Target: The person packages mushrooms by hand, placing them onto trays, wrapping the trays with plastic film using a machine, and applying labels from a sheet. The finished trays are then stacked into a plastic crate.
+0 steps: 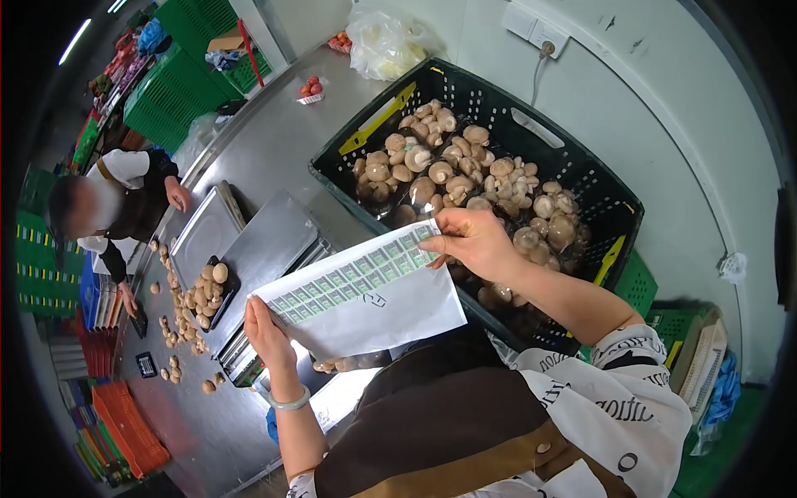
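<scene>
A white sheet of labels (382,319) is stretched between my two hands, with rows of small green printed stickers along its upper part and a handwritten mark below. My left hand (270,339) grips its left end; my right hand (473,241) pinches the upper right corner between thumb and fingers. Beyond the sheet is a metal-topped scale (274,241), with a black tray of mushrooms (207,295) at its left side. Behind my right hand stands a dark green crate (336,178) of wrapped mushroom packs (461,166), partly hidden by my arm and the sheet.
A co-worker (124,195) leans over the far side of the steel table (183,415). Loose mushrooms (170,328) and a small dark device (146,365) lie there. A punnet of red fruit (311,90) and a clear plastic bag (390,41) sit near the wall.
</scene>
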The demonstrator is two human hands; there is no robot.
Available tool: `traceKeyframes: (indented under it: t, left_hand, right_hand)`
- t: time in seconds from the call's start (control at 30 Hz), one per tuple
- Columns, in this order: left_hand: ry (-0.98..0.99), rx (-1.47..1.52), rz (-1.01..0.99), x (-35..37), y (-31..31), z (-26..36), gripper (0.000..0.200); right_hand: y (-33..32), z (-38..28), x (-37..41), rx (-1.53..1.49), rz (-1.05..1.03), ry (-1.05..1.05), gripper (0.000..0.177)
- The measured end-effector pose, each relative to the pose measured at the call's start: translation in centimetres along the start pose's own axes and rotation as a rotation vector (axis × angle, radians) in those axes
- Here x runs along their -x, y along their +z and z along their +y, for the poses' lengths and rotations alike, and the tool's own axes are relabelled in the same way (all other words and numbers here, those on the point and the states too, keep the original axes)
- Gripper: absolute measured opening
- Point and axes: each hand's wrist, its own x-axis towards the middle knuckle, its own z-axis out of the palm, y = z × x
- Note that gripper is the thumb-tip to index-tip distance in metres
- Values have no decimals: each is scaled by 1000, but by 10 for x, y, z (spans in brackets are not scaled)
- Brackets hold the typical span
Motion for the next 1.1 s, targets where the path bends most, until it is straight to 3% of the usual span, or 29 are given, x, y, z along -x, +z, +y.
traceKeyframes:
  t: [0.1,0.2,0.3,0.4,0.5,0.6,0.63,0.73,0.8,0.87,0.9,1.0,1.1]
  left_hand:
    - [16,-33,20,3,-2,-2,29]
    - [18,-54,-10,4,-14,-12,30]
    - [-1,-42,-10,6,-12,-13,30]
    - [-24,-1,-8,9,-10,-13,30]
    - [-83,13,2,9,-9,-14,30]
    - [-42,-653,71,2,-6,-14,28]
    - [416,-758,205,0,7,-16,27]
    - [747,-900,96,12,52,35,40]
    - [551,-811,-359,23,75,53,49]
    - [309,-765,-516,28,95,56,45]
    - [436,-799,-507,26,97,50,29]
    - [202,-793,-597,20,91,49,18]
    - [131,-756,-699,15,89,68,18]
  right_hand:
    - [6,-17,6,-87,4,-38,34]
    - [12,-12,6,13,46,-219,36]
    - [11,-6,6,76,66,-239,30]
    - [6,-4,9,331,96,-236,19]
    - [12,-4,10,242,127,-206,15]
    - [12,4,8,197,131,-208,17]
    - [12,4,8,229,140,-221,17]
    - [16,6,9,311,157,-241,17]
    - [21,7,8,363,134,-245,17]
    - [25,6,10,340,117,-246,18]
    - [26,5,12,327,114,-247,18]
    - [23,4,18,292,127,-186,19]
    - [16,-1,25,222,60,-7,22]
